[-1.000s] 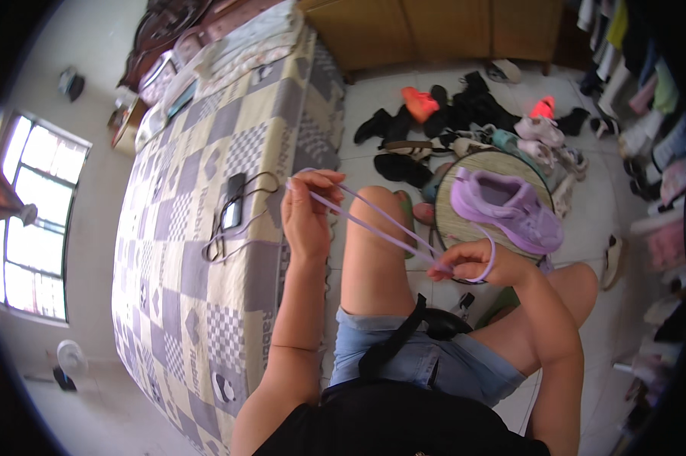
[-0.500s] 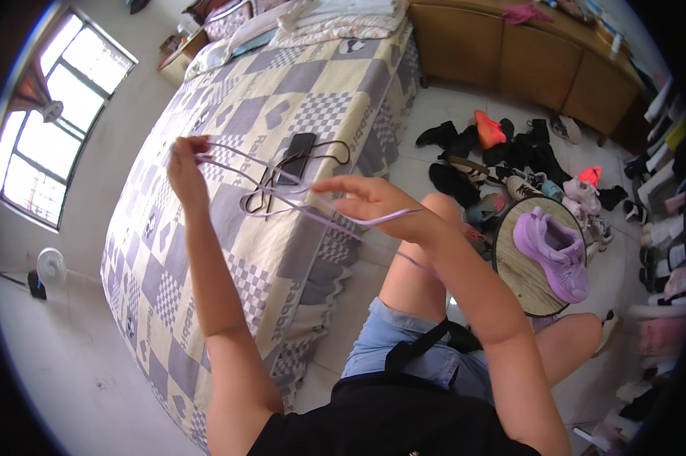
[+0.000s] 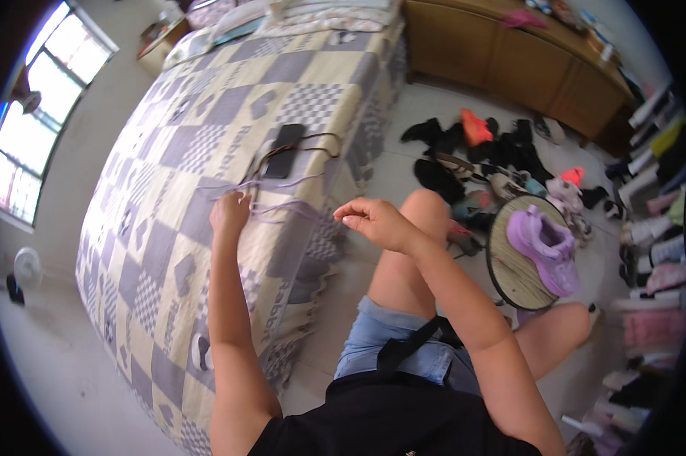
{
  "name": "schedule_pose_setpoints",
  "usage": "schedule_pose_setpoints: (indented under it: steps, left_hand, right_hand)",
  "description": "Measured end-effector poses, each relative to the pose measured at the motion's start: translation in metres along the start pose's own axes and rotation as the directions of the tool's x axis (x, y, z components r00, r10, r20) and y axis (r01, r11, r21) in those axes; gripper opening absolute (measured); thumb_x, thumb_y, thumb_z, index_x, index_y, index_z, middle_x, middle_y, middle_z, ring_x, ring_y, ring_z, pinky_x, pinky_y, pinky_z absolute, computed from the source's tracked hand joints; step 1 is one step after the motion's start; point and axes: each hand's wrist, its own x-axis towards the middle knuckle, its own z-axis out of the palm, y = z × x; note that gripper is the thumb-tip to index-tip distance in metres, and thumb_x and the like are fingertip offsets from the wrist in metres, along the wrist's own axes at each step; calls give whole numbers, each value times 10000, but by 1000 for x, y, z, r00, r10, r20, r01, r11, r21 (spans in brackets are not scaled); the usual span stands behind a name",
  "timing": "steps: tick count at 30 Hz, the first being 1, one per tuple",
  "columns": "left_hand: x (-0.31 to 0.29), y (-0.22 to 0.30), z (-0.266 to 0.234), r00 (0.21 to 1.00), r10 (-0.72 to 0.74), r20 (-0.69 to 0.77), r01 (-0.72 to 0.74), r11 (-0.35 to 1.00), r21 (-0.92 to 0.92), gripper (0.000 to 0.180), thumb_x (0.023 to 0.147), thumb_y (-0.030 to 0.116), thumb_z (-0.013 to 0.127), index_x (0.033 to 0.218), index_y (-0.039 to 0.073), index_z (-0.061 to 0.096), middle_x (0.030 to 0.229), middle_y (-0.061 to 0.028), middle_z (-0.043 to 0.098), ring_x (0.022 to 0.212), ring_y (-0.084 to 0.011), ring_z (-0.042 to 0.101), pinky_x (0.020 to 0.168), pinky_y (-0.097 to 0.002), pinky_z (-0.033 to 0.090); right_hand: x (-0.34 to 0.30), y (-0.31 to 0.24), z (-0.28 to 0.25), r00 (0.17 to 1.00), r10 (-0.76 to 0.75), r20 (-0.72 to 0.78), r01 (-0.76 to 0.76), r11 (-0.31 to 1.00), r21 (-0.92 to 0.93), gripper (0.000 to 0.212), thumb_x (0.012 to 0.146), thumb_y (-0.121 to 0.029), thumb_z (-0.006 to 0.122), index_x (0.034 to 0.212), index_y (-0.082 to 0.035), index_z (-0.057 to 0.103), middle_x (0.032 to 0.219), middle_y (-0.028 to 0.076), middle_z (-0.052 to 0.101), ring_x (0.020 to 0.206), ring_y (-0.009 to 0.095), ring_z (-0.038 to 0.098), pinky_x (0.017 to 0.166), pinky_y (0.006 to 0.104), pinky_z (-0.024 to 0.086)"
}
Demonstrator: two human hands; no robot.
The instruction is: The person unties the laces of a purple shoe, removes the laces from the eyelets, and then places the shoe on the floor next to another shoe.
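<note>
Lilac shoelaces (image 3: 286, 207) lie loosely across the checked bedcover, near its right edge. My left hand (image 3: 229, 214) is just over the bed beside them, fingers loosely bent and apart, with no lace plainly gripped. Out past the bed's edge, above my knee, my right hand (image 3: 372, 222) is open with slightly curved fingers and nothing in them. A black phone (image 3: 284, 150) rests on the bedcover beyond the laces, with dark brown laces (image 3: 320, 137) around it. To my right, a lilac sneaker (image 3: 542, 249) stands on a round stool (image 3: 514, 266); no laces show in it.
The bed (image 3: 183, 152) fills the left side. Many shoes (image 3: 502, 152) are heaped on the floor beyond the stool. A wooden cabinet (image 3: 480, 53) stands at the back, and a rack of shoes (image 3: 658, 251) lines the far right.
Both hands held the lilac laces stretched above the bed; now the laces lie on the bedcover. My left hand has come down and nearer, and my right hand is free of them.
</note>
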Motion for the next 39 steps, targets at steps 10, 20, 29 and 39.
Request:
schedule_pose_setpoints:
  steps: [10, 20, 29, 39]
  left_hand:
    - [-112, 224, 9, 595, 713, -370, -781, 405, -476, 174, 808, 58, 671, 980, 54, 695, 1020, -93, 682, 945, -320, 621, 811, -400, 509]
    - [-188, 425, 43, -50, 888, -458, -950, -184, -253, 442, 669, 26, 729, 1102, 46, 640, 1285, -96, 564, 1196, -314, 511, 987, -416, 451]
    - [-258, 519, 49, -211, 843, -495, -879, -385, -282, 493, 706, 9, 714, 1174, 123, 613, 1309, -105, 521, 1169, -327, 528, 872, -413, 532]
    - [-329, 569, 117, -127, 907, -400, -775, -343, -531, 346, 771, 7, 687, 1109, 71, 649, 1343, -140, 495, 1102, -359, 533, 909, -432, 484]
  right_hand:
    - [-132, -18, -90, 640, -324, -697, -57, 884, -463, 77, 877, -72, 631, 934, -27, 660, 903, 96, 642, 804, 297, 642, 672, 352, 504]
    - [-249, 9, -154, 618, -328, -714, -722, 124, -681, 573, 712, -30, 676, 1260, -64, 515, 892, 117, 622, 702, 297, 672, 560, 386, 530]
    - [-352, -15, -203, 422, -372, -827, -819, 235, -524, 145, 726, -14, 658, 857, -32, 599, 866, 153, 610, 770, 350, 663, 640, 459, 527]
    - [-538, 50, -252, 47, -317, -947, -984, 150, -99, 181, 744, -123, 735, 873, -89, 613, 866, 114, 596, 742, 347, 644, 610, 467, 495]
